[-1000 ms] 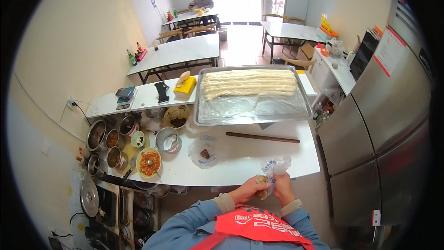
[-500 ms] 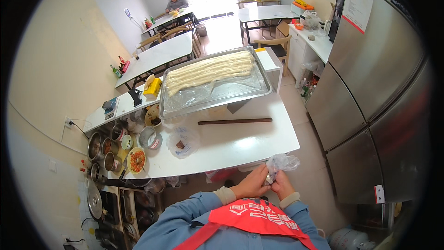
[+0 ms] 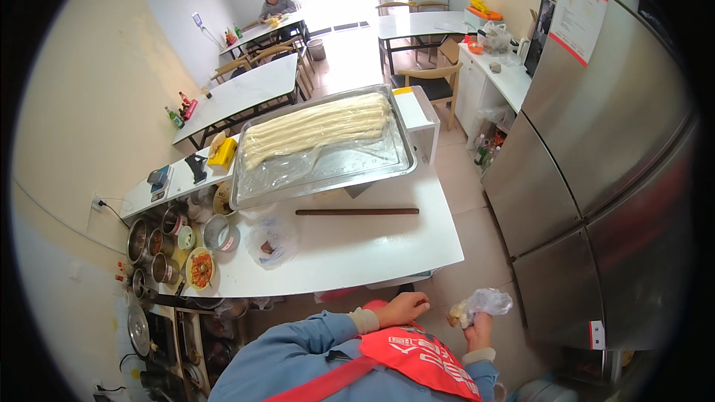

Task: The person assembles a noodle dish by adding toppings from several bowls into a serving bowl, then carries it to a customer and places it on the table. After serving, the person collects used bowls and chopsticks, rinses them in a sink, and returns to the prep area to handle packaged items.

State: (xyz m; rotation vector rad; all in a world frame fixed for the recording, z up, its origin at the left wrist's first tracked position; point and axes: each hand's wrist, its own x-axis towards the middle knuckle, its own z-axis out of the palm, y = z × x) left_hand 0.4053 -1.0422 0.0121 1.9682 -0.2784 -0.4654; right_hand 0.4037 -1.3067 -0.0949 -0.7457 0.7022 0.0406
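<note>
My right hand grips a crumpled clear plastic bag off the table's front right corner. Something yellowish-brown shows at the bag's left end; its kind cannot be made out. In front of my red apron, apart from the bag, my left hand is loosely curled with nothing seen in it. Ahead, on the white worktable, lies a dark wooden rolling stick. Behind it a large metal tray holds long strips of pale dough and clear plastic film. Another clear bag with a small brown piece lies left of the stick.
Metal pots and a bowl of red chopped food crowd the table's left end. A steel refrigerator stands close on the right. A person sits at a far dining table. A yellow box stands beside the tray.
My left hand has let go of the bag and drawn away from it. My right hand has carried the bag rightward and lower. The whole view has shifted slightly.
</note>
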